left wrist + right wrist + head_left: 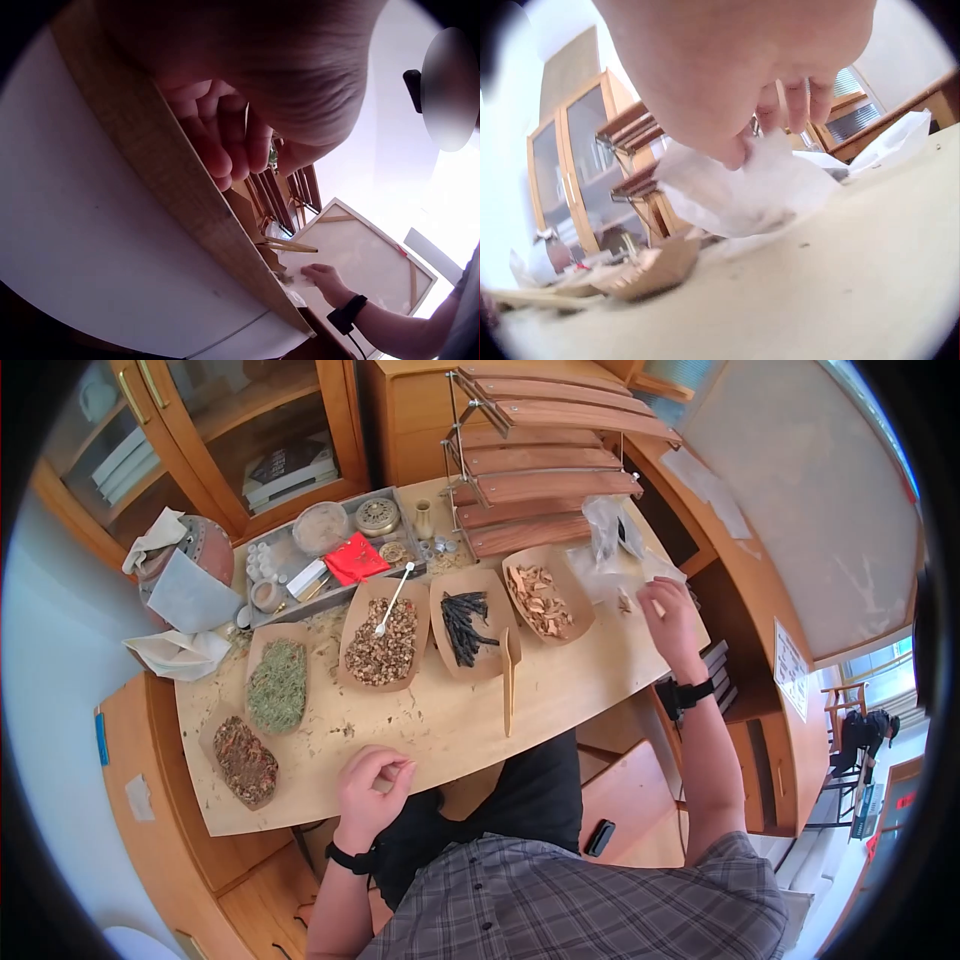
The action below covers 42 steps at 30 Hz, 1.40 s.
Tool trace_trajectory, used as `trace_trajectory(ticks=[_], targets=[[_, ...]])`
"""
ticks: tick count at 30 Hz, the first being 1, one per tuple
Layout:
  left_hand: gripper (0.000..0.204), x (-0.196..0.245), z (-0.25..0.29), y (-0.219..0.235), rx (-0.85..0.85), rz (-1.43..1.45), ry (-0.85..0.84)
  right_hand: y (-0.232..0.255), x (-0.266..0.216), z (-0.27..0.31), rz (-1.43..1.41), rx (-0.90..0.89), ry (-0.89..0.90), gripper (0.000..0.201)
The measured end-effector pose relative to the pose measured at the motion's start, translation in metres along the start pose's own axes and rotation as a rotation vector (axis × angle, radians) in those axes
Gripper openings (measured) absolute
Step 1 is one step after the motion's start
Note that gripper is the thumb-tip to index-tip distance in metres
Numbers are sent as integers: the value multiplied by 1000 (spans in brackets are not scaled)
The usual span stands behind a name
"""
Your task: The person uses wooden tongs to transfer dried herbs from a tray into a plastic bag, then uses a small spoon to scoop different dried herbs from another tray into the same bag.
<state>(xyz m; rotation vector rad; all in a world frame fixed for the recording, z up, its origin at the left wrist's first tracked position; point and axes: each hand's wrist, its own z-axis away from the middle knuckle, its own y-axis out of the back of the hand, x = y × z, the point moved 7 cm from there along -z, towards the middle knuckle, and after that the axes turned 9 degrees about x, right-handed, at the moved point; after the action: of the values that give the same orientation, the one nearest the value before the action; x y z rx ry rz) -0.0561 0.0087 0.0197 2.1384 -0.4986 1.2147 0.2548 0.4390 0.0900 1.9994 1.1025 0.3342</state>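
My right hand (672,622) pinches a translucent plastic bag (742,191) at the table's right side. Small tan pieces (625,601) show beside the hand in the head view; the bag's lower part lies close over the tabletop in the right wrist view. Left of it stands a paper tray of pale wood-like chips (541,603). My left hand (374,788) rests at the table's front edge, fingers loosely curled and holding nothing. A pair of wooden tongs (509,685) leans at the tray of dark, twig-like strips (466,628).
Other paper trays hold brown granules (385,645) with a white spoon (398,595), green dried herb (278,688) and reddish-brown bits (245,762). Behind are a grey tray (335,598) of small containers and a slatted wooden rack (550,460). Another clear bag (603,525) stands near the rack.
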Motion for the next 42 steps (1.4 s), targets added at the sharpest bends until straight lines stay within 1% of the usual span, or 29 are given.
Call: trace_trajectory(ticks=[2,3,4,6,8,10,11,12,14,15,16,18,19,20,22,23,25,26,28,30,31,32,33,35,37,39,40,41,42], targets=[[16,1,-1,0,-6,-2,18,16,13,-3,-138,70,-355,20],[16,1,-1,0,-10,2,30,29,0,-13,-153,77,-432,25],[16,1,-1,-1,-10,3,32,36,-2,-18,-152,76,-432,25],[16,1,-1,0,-10,-6,29,45,2,-23,-212,131,-499,25],[16,2,-2,0,-8,-5,27,52,4,-24,-197,144,-498,23],[15,3,-2,0,-3,-6,27,65,-17,-27,-33,149,-338,20],[15,2,-2,0,-8,-8,25,57,-17,-19,-86,90,-293,17],[15,2,-3,-1,-12,-10,22,50,-29,-14,-170,-75,-338,24],[15,2,-2,-1,-12,-13,21,36,-45,-4,-226,-403,-370,34],[14,1,-2,-1,-15,-17,19,36,-39,-2,-162,-454,-475,42],[14,1,-3,-1,-17,-18,17,27,-24,2,-163,-452,-477,42],[14,2,-3,-1,-22,-18,16,24,37,9,-177,-83,-565,42],[14,2,-3,-1,-25,-19,13,22,51,3,-188,-85,-573,47],[14,2,-3,-1,-22,-16,13,16,70,5,-189,-80,-573,47],[14,1,-3,-2,-12,-13,11,3,110,11,206,-29,-437,62],[14,0,-2,-2,-9,-7,19,-9,129,14,190,-131,-524,76],[14,1,-1,0,1,-5,28,-32,148,25,233,-163,-507,77],[13,1,-1,0,-3,4,46,-37,144,23,280,-194,-494,77],[11,2,-1,1,2,8,65,-34,135,20,302,-166,-449,73],[11,4,-2,0,-12,13,72,-38,123,30,221,-234,-524,66],[11,3,-2,2,9,0,80,-37,121,33,233,-142,-446,59],[11,1,-2,1,-6,21,75,-33,114,34,209,-92,-413,53],[11,0,0,1,-19,41,72,-30,115,37,126,-79,-424,46],[11,-2,0,3,4,32,60,-25,113,43,196,-93,-427,42],[12,0,0,5,22,29,48,-12,112,50,183,-95,-474,40],[12,4,-1,5,19,46,3,2,118,59,86,5,-544,37],[12,3,-2,7,39,39,12,12,119,64,-12,44,-671,37],[13,3,-1,7,27,55,17,23,115,63,-84,132,-661,36],[14,3,0,7,14,73,23,33,110,60,-304,167,-690,34]])
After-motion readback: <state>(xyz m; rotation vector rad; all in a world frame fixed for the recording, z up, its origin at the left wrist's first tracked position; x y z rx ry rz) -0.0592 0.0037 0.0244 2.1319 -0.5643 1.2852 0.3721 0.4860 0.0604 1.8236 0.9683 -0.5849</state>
